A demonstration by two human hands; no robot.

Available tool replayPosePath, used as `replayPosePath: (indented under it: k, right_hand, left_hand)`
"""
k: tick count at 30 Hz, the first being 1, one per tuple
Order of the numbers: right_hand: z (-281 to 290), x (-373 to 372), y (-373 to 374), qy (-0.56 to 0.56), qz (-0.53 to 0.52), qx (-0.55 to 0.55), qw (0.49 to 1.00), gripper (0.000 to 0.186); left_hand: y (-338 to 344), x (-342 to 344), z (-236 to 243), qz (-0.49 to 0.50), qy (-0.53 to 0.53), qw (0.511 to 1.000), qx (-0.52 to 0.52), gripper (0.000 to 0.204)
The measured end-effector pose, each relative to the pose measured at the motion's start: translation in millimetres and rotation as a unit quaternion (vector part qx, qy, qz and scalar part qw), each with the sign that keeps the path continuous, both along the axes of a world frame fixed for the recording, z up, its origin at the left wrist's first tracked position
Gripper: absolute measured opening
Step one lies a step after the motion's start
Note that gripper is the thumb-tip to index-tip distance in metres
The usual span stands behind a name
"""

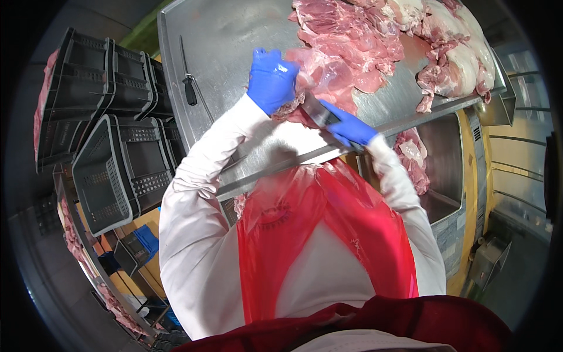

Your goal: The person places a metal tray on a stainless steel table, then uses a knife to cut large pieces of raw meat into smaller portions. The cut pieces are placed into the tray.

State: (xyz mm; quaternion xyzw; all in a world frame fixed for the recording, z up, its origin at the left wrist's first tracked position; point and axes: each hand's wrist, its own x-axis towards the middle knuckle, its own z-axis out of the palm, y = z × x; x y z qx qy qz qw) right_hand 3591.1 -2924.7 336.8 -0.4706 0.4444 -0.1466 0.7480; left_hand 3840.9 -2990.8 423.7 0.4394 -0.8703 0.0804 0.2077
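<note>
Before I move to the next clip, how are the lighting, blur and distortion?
Head view: a glaring white patch on the steel table near its front edge, a dark shadow beside it; head view: corners black out, and the crates at left look skewed by the fisheye; head view: the knife blade looks slightly soft, motion or focus unclear.

Meat [352,41] lies on the table [234,35], top centre to upper right
Crates [99,176] stand left; a meat piece [413,161] lies in a bin [443,170] right of centre.
</note>
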Motion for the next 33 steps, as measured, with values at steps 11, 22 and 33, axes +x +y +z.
replayPosePath:
  k: [11,22,33]
  right_hand:
    - [32.4,-21.9,47.9,0.046,0.041,-0.030,0.998,0.081]
    - [48.1,-7.8,45.8,0.030,0.063,0.001,0.998,0.086]
    - [14.5,91.5,6.9,0.005,0.032,-0.066,0.997,0.082]
  left_hand:
    - [9.9,31.5,52.0,0.029,0.000,0.998,-0.053,0.013]
    - [30.3,58.0,72.0,0.072,0.032,0.995,-0.061,0.021]
    - [41.9,74.1,73.7,0.083,0.020,0.995,-0.058,0.023]
